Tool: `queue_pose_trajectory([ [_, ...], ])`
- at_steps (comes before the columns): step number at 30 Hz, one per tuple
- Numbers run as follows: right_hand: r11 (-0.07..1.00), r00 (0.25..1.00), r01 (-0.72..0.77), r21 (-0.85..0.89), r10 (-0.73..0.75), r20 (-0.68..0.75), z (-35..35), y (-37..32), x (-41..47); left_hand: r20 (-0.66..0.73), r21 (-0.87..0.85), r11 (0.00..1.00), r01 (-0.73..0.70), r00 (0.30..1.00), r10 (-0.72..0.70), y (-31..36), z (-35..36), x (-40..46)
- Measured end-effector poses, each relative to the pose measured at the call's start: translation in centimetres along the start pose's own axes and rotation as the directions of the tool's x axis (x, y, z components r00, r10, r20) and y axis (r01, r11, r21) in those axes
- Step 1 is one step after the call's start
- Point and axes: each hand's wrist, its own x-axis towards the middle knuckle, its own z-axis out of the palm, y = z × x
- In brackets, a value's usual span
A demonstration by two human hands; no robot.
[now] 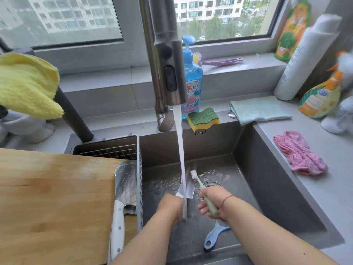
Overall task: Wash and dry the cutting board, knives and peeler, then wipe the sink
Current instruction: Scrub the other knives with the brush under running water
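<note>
Over a steel sink (277, 169), a person rinses a knife (186, 190) under the running faucet (168, 54), the stream striking the blade close to the left hand (170, 207). That hand's fingers are curled round the knife's handle, holding the blade pointed away across the basin. The right hand (212, 203) grips a pale green toothbrush (200, 186), fingers wrapped round its handle, bristles raised just beside the blade. A blue peeler (214, 236) lies on the sink floor below the right wrist.

To the left, a wooden cutting board (53, 203) rests across the sink's edge, and a white-handled cleaver (122, 203) lies along the board's right side, next to a wire drainer basket (107, 148).

On the table behind the basin stand a blue dish-soap bottle (192, 81) and a green-and-yellow sponge (203, 118). A folded pale green cloth (259, 109) and a pink cloth (299, 153) lie to the right; a yellow towel (28, 85) hangs at far left.
</note>
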Motion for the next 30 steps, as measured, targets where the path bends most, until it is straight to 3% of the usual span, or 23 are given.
queue_pose_trajectory([
  [3,0.911,0.961,0.177,-0.371,-0.241,-0.133,-2.4,0.2,-1.9,0.005,0.164,0.979,-0.122,0.992,0.122,0.3,-1.7,-1.6],
  [4,0.824,0.932,0.236,-0.516,-0.341,-0.120,-2.8,0.3,-2.6,-0.004,0.181,0.970,-0.160,0.987,0.163,0.5,-2.5,-2.2],
  [6,0.690,0.879,0.324,-0.647,-0.473,-0.064,-3.0,1.1,-4.0,-0.026,0.235,0.946,-0.225,0.971,0.237,0.7,-3.5,-3.2],
  [10,0.583,0.853,0.409,-0.702,-0.518,0.067,-1.8,2.6,-6.7,-0.049,0.353,0.891,-0.287,0.945,0.324,1.0,-5.2,-5.0],
  [16,0.442,0.807,0.259,-0.859,-0.587,-0.059,-2.9,2.5,-6.8,0.006,0.348,0.888,-0.302,0.948,0.320,0.6,-6.5,-6.7],
  [21,0.472,0.818,0.427,-0.771,-0.566,0.106,-0.8,2.7,-8.7,0.018,0.273,0.910,-0.313,0.947,0.320,0.6,-7.1,-6.9],
  [24,0.469,0.807,0.397,-0.789,-0.588,0.056,-1.3,2.0,-8.1,0.023,0.246,0.915,-0.320,0.946,0.324,0.9,-7.3,-7.1],
  [27,0.494,0.814,0.276,-0.824,-0.576,-0.073,-3.5,1.1,-6.6,0.026,0.265,0.911,-0.317,0.947,0.322,0.9,-7.4,-7.3],
  [30,0.486,0.826,0.267,-0.832,-0.560,-0.062,-3.9,0.9,-6.7,0.028,0.303,0.903,-0.304,0.950,0.310,0.9,-7.2,-7.3],
])
